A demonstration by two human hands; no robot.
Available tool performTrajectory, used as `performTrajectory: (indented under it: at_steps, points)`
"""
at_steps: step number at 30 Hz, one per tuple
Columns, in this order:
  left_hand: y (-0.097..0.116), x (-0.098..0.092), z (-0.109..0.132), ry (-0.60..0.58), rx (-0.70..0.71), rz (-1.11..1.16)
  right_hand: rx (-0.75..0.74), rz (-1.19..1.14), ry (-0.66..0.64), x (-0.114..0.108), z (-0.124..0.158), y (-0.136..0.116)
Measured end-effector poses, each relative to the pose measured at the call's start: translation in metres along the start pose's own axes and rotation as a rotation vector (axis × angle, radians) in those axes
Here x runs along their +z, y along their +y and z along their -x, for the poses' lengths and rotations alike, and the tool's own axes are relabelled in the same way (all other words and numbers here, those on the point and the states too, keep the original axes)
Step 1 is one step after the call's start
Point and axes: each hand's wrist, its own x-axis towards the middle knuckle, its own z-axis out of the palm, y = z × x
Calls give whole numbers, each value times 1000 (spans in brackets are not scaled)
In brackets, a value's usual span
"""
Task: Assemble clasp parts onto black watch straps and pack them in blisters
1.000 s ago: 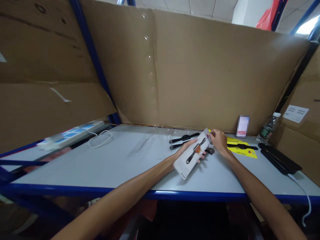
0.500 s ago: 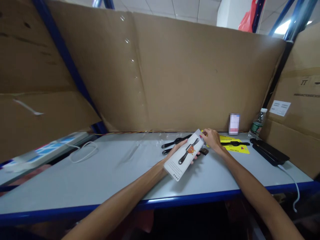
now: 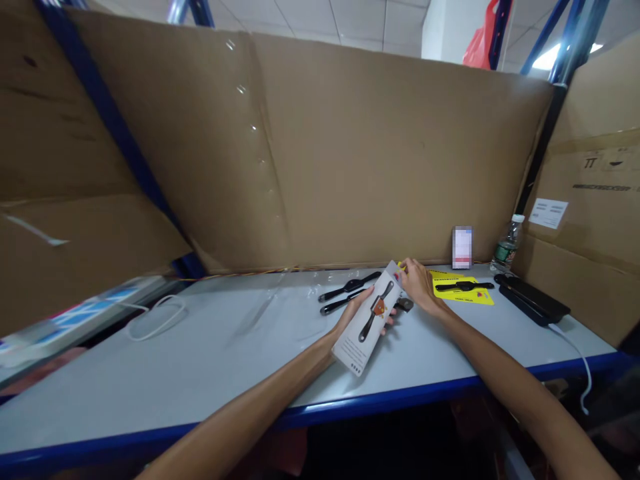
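A white box (image 3: 367, 333) printed with a picture of a spokeshave is tilted above the table, its upper end pointing away from me. My left hand (image 3: 356, 308) is wrapped round it from below, fingertips showing at the right side. At the box's far end my right hand (image 3: 417, 280) has its fingers closed on the edge; exactly what they pinch is hidden. Two black spokeshaves (image 3: 345, 288) lie behind the box, partly covered. Another black spokeshave (image 3: 463, 287) rests on a yellow card (image 3: 477, 298) to the right. A small dark piece (image 3: 404, 305) shows under my right hand.
A phone (image 3: 461, 248) leans against the cardboard back wall (image 3: 350, 160). Beside it are a water bottle (image 3: 507, 245) and a black case (image 3: 535, 300) with a white cable. A power strip (image 3: 95, 310) runs along the left. Blue metal edges the table in front.
The view has turned slightly, shifting the scene left. The box stands a little steeper in my left hand; my right hand stays at its far end.
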Motion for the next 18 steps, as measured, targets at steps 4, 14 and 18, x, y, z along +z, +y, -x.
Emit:
performTrajectory:
  at_steps: [4, 14, 18]
  points:
    - [0, 0, 1, -41, -4, 12, 65, -226, -9, 6, -6, 7]
    - [5, -5, -5, -132, -41, 26, 188, -609, -240, 0, -27, 33]
    - [7, -2, -4, -123, -23, 28, 203, -681, -319, -7, -26, 36]
